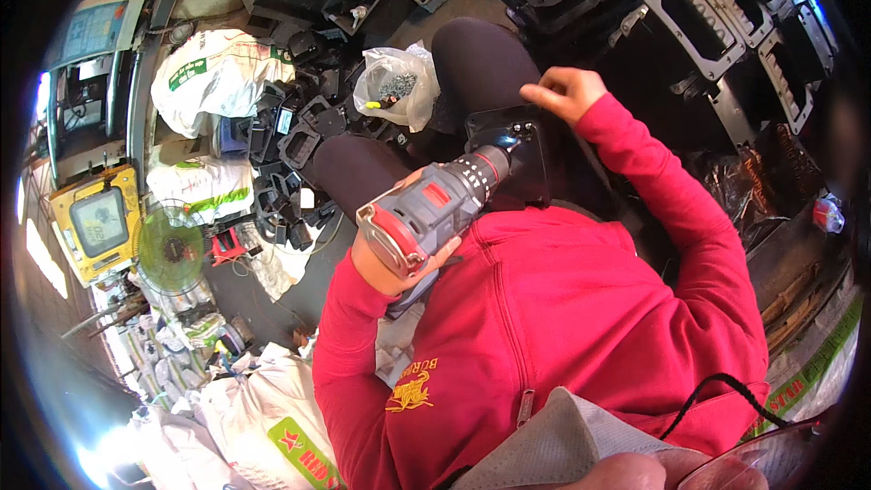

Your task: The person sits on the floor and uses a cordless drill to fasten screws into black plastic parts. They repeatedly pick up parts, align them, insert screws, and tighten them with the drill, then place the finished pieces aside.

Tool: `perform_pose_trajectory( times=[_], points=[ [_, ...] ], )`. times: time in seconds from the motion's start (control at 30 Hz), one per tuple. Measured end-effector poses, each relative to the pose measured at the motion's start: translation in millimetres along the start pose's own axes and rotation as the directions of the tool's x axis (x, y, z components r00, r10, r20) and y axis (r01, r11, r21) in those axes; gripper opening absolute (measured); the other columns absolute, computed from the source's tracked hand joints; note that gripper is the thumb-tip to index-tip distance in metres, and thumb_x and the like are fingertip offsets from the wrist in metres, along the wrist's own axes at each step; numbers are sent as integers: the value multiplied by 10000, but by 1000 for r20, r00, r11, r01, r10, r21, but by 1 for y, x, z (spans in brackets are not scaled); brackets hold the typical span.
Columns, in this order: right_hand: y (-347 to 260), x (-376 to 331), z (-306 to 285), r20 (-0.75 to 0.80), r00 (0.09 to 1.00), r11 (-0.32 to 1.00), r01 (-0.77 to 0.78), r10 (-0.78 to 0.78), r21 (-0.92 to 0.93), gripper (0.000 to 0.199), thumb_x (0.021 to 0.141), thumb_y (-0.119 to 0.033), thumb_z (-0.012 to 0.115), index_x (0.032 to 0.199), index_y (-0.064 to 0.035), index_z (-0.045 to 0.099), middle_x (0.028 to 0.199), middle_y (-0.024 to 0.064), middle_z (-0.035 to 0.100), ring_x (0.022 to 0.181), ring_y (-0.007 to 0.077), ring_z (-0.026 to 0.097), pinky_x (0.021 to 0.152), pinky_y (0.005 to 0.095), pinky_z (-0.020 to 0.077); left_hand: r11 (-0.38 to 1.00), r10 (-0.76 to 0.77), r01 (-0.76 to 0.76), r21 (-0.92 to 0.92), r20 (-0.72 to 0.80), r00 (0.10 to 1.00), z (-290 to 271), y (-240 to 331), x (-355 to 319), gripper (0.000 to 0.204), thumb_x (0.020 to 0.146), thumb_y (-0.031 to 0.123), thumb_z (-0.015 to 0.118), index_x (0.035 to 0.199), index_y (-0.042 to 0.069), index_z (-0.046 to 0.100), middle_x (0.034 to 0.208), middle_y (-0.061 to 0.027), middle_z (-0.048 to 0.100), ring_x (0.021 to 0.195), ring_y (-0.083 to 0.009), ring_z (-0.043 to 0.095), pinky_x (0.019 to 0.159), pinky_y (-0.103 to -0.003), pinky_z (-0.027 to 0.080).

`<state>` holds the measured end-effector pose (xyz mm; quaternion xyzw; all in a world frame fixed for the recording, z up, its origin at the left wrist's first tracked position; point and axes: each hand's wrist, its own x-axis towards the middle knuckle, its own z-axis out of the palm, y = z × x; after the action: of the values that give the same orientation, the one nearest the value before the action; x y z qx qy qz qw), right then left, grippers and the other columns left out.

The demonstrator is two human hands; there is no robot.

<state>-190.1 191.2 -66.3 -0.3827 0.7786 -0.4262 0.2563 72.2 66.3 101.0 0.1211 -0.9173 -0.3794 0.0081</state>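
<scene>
My left hand (370, 265) is wrapped round a grey and red cordless drill (428, 207). The drill's chuck points up and right, its tip at a black plate-like part (535, 168) lying on my lap. Small shiny spots show on that part beside the chuck. Above the part's right edge is my right hand (573, 93), its fingers curled together and pointing left. Whatever they pinch, if anything, is too small to make out. Left of my knees, a clear plastic bag (423, 98) holds a heap of small metal screws (396, 86).
Many black moulded parts (295, 145) lie piled at the left. Black frames (694, 27) stack up at the far right. White sacks (213, 82) stand left, with more (254, 408) behind. A green fan (172, 249) stands beside a yellow-framed display (98, 222).
</scene>
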Motion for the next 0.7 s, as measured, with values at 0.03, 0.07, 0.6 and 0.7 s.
perform_pose_trajectory(
  times=[0.03, 0.07, 0.6, 0.7],
  points=[
    [-5, -1, -8, -109, 994, 975, 38, -14, 219, 400, 861, -410, 653, 852, -13, 695, 699, 81, 644, 607, 176, 590, 603, 295, 479, 987, -153, 156, -26, 108, 982, -2, 1, -4, 725, 711, 203, 776, 1322, 37, 421, 1210, -115, 568, 1107, -254, 568, 1009, -332, 410],
    [-11, -1, -14, -183, 980, 917, -4, 84, 398, 402, 862, -425, 643, 870, -28, 702, 744, 84, 679, 635, 218, 629, 631, 317, 501, 992, -91, 98, -73, 92, 992, -2, 1, -5, 740, 711, 198, 775, 1333, 41, 407, 1241, -114, 545, 1133, -248, 550, 1011, -332, 409],
    [-79, -58, 2, 518, 850, -5, -521, -98, 854, 580, 976, -423, 400, 1360, 12, 416, 1343, 187, 495, 1266, 284, 477, 892, 321, 510, 896, -16, 31, -442, 38, 999, 0, 5, -32, 398, 967, 95, 394, 1362, 53, 362, 1234, -120, 529, 1073, -216, 583, 914, -364, 528],
    [-87, -60, 7, 520, 844, -6, -525, -131, 851, 571, 975, -397, 413, 1387, -2, 380, 1361, 186, 478, 1288, 289, 453, 893, 314, 509, 896, 42, -29, -442, 21, 999, 0, 4, -36, 434, 946, 73, 438, 1370, 47, 349, 1248, -112, 523, 1094, -210, 566, 931, -350, 513]
  ],
)
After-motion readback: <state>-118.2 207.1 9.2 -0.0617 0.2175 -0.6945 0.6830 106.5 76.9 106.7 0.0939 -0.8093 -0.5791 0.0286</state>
